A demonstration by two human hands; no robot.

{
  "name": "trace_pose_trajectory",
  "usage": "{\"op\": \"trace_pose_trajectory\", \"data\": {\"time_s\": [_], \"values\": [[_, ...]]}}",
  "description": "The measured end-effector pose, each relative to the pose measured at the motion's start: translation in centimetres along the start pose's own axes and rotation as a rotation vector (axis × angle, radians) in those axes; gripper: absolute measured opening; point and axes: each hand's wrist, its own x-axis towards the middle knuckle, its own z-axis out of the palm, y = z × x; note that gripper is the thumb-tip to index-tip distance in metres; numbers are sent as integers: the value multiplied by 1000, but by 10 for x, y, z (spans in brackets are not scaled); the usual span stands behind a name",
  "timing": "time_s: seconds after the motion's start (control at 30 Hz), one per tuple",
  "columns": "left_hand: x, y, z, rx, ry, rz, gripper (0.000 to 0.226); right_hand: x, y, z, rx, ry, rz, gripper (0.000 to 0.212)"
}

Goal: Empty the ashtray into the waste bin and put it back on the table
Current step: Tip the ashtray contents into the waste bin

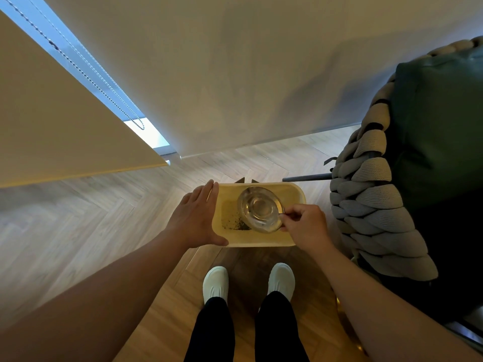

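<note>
A clear glass ashtray point(260, 209) hangs tilted over the open yellow waste bin point(295, 192), which stands on the floor in front of my feet. My right hand point(304, 226) pinches the ashtray's right rim. Dark ash and crumbs point(235, 223) lie on the bin's bottom, below and left of the ashtray. My left hand point(197, 218) rests flat against the bin's left edge, fingers together and stretched out, thumb along the near rim; it holds nothing.
A chair point(431, 152) with a thick knitted grey throw and green cushion stands close on the right, one dark leg point(305, 178) reaching toward the bin. A pale wall lies ahead, a roller blind with bead chain point(104, 82) at left. My white shoes point(215, 283) stand on wood flooring.
</note>
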Motion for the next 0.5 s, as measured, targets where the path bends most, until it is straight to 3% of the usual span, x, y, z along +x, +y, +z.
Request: {"op": "trace_pose_trajectory", "data": {"time_s": [0.13, 0.27, 0.5], "values": [[0, 3, -2, -38, 52, 47, 130, 1, -4, -1, 143, 1, 94, 12], [0, 11, -4, -101, 115, 106, 119, 0, -6, -3, 273, -9, 129, 20], [1, 23, -5, -235, 76, 67, 122, 1, -7, -3, 352, -64, 148, 16]]}}
